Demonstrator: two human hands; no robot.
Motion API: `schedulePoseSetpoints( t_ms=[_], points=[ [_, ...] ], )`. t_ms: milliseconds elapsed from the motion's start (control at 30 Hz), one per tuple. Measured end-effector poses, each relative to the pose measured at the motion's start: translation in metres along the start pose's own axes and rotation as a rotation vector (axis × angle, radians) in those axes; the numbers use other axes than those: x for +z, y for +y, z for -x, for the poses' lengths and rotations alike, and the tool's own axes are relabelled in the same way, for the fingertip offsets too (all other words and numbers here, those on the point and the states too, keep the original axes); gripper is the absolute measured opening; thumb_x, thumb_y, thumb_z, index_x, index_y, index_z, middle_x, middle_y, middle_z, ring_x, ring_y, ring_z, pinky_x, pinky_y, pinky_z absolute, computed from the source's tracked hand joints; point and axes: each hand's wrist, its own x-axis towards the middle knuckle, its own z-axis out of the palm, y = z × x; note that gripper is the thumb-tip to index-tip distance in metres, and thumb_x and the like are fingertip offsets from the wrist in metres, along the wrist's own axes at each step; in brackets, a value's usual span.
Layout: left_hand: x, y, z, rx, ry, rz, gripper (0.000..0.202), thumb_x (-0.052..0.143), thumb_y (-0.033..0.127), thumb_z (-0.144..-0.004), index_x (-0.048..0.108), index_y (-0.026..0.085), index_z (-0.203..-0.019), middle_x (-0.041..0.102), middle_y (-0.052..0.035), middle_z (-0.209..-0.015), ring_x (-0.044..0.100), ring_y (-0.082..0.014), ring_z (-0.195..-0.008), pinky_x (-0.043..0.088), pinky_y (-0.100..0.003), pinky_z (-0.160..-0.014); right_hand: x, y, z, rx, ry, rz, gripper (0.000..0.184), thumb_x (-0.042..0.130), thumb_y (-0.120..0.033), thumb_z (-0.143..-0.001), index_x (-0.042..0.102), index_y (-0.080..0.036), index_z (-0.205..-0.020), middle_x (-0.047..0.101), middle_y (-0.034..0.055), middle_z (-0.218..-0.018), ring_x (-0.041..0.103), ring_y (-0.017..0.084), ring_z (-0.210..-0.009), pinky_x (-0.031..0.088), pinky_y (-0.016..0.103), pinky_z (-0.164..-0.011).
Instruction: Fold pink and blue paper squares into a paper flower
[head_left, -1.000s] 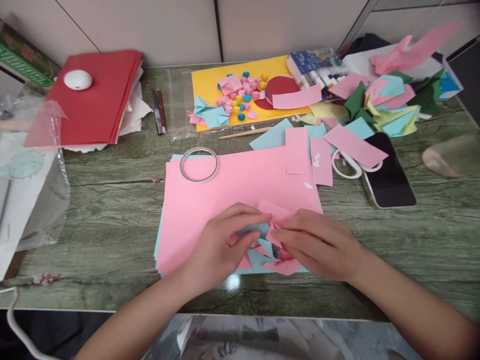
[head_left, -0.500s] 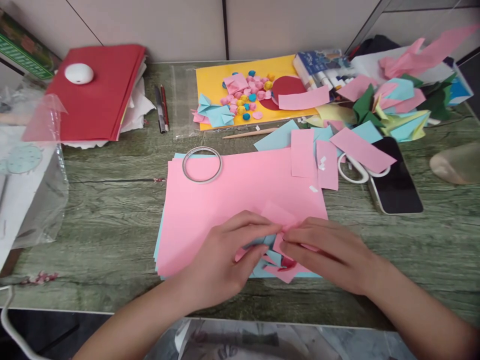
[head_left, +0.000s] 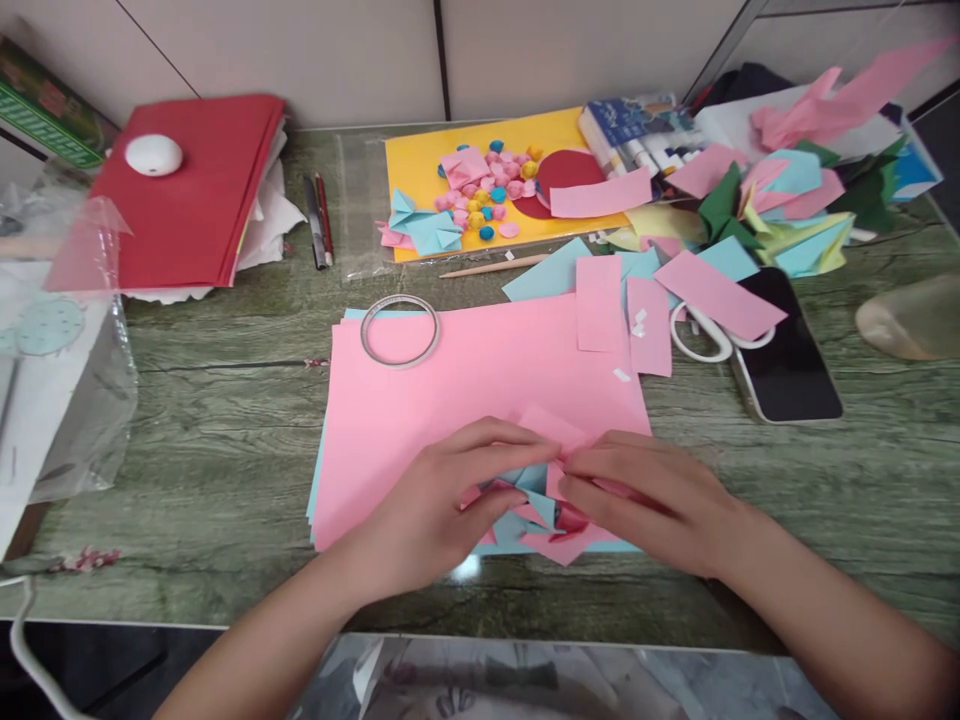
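A folded paper piece (head_left: 541, 510) in pink and light blue, with a bit of red showing, lies at the front of the stacked pink paper sheets (head_left: 457, 400). My left hand (head_left: 435, 500) grips its left side, thumb on the blue folds and fingertips at the top. From the right, my right hand (head_left: 660, 505) has its fingers closed on the pink part, its fingertips almost meeting the left ones. Above the fingertips sticks up a pink paper flap (head_left: 551, 422). My fingers hide much of the folding.
A tape roll (head_left: 400, 330) rests on the sheets' far left corner. Pink paper strips (head_left: 598, 305), scissors (head_left: 705, 345) and a phone (head_left: 791, 365) lie to the right. Farther back are paper balls (head_left: 487, 190), markers (head_left: 641, 155) and a red paper stack (head_left: 187, 220).
My left thumb has drawn back slightly to the left, so more of the blue folds show. Both hands stay on the paper piece. The view has shifted a little.
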Motion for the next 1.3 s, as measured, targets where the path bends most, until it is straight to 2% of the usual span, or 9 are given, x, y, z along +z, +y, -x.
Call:
schedulePoseSetpoints(
  t_ms=[167, 267, 433, 633, 767, 833, 1000, 1133, 1300],
  points=[
    [-0.002, -0.002, -0.002, -0.020, -0.001, 0.046, 0.041, 0.052, 0.009, -0.082, 0.056, 0.030, -0.117, 0.056, -0.0053, -0.112, 0.053, -0.0157, -0.105, 0.053, -0.024, -0.075, -0.001, 0.000, -0.001, 0.054, 0.049, -0.057, 0.018, 0.043, -0.020, -0.089, 0.057, -0.020, -0.077, 0.064, -0.0005, -0.071, 0.058, 0.010, -0.061, 0.045, 0.021, -0.055],
    [-0.003, -0.002, -0.003, -0.045, -0.010, 0.076, 0.040, 0.053, 0.010, -0.082, 0.057, 0.030, -0.116, 0.056, -0.0057, -0.112, 0.054, -0.0163, -0.103, 0.053, -0.022, -0.069, -0.002, 0.000, -0.003, 0.025, 0.090, -0.059, 0.022, 0.041, -0.021, -0.091, 0.057, -0.020, -0.077, 0.065, -0.0003, -0.071, 0.059, 0.010, -0.061, 0.047, 0.020, -0.054],
    [-0.004, -0.002, -0.006, -0.049, -0.004, 0.098, 0.040, 0.054, 0.008, -0.081, 0.058, 0.028, -0.115, 0.057, -0.0069, -0.112, 0.054, -0.0178, -0.104, 0.053, -0.025, -0.073, -0.002, 0.000, -0.008, -0.034, 0.118, -0.014, 0.023, 0.043, -0.015, -0.085, 0.055, -0.021, -0.067, 0.062, -0.0003, -0.063, 0.059, 0.012, -0.058, 0.048, 0.022, -0.051],
    [-0.003, -0.004, -0.006, -0.063, 0.114, 0.089, 0.019, 0.061, 0.013, -0.077, 0.070, 0.023, -0.090, 0.060, -0.0070, -0.101, 0.057, -0.0169, -0.094, 0.052, -0.025, -0.072, 0.006, 0.003, -0.006, 0.050, 0.246, -0.034, 0.015, 0.044, -0.017, -0.082, 0.056, -0.022, -0.074, 0.065, 0.0010, -0.071, 0.061, 0.014, -0.062, 0.051, 0.025, -0.056],
    [-0.003, -0.003, -0.005, -0.127, 0.152, 0.060, 0.010, 0.064, 0.016, -0.075, 0.071, 0.020, -0.080, 0.059, -0.0072, -0.098, 0.059, -0.0158, -0.085, 0.052, -0.023, -0.065, 0.005, 0.003, -0.007, 0.091, 0.197, -0.024, 0.017, 0.044, -0.017, -0.082, 0.056, -0.022, -0.071, 0.063, 0.0005, -0.065, 0.060, 0.014, -0.060, 0.051, 0.026, -0.056],
    [-0.003, -0.002, -0.005, -0.139, 0.155, 0.057, 0.009, 0.063, 0.015, -0.075, 0.071, 0.020, -0.077, 0.059, -0.0067, -0.097, 0.059, -0.0142, -0.080, 0.051, -0.022, -0.062, 0.003, 0.003, -0.008, 0.043, 0.183, 0.015, 0.016, 0.045, -0.014, -0.081, 0.056, -0.021, -0.071, 0.062, 0.0002, -0.064, 0.060, 0.013, -0.059, 0.050, 0.024, -0.055],
    [-0.001, 0.002, -0.007, -0.165, 0.125, 0.003, 0.012, 0.059, 0.013, -0.078, 0.069, 0.020, -0.076, 0.056, -0.0056, -0.099, 0.058, -0.0124, -0.079, 0.047, -0.020, -0.059, 0.007, 0.010, -0.006, -0.250, 0.252, 0.204, 0.018, 0.044, -0.004, -0.081, 0.058, -0.017, -0.080, 0.062, 0.0031, -0.075, 0.056, 0.011, -0.063, 0.048, 0.021, -0.055],
    [-0.001, 0.003, -0.008, -0.157, 0.091, -0.075, 0.011, 0.055, 0.013, -0.080, 0.065, 0.018, -0.077, 0.056, -0.0052, -0.093, 0.056, -0.0137, -0.080, 0.045, -0.022, -0.062, 0.012, 0.016, -0.002, -0.262, 0.247, 0.245, 0.018, 0.044, -0.005, -0.081, 0.057, -0.017, -0.083, 0.061, 0.0026, -0.075, 0.056, 0.012, -0.067, 0.048, 0.023, -0.059],
    [-0.002, -0.001, -0.008, -0.137, 0.052, -0.076, 0.017, 0.055, 0.017, -0.082, 0.065, 0.021, -0.094, 0.059, -0.0052, -0.088, 0.055, -0.0144, -0.079, 0.045, -0.024, -0.064, 0.011, 0.015, -0.002, -0.221, 0.214, 0.260, 0.018, 0.044, -0.005, -0.081, 0.057, -0.017, -0.080, 0.061, 0.0035, -0.076, 0.057, 0.012, -0.069, 0.048, 0.023, -0.060]
  ],
)
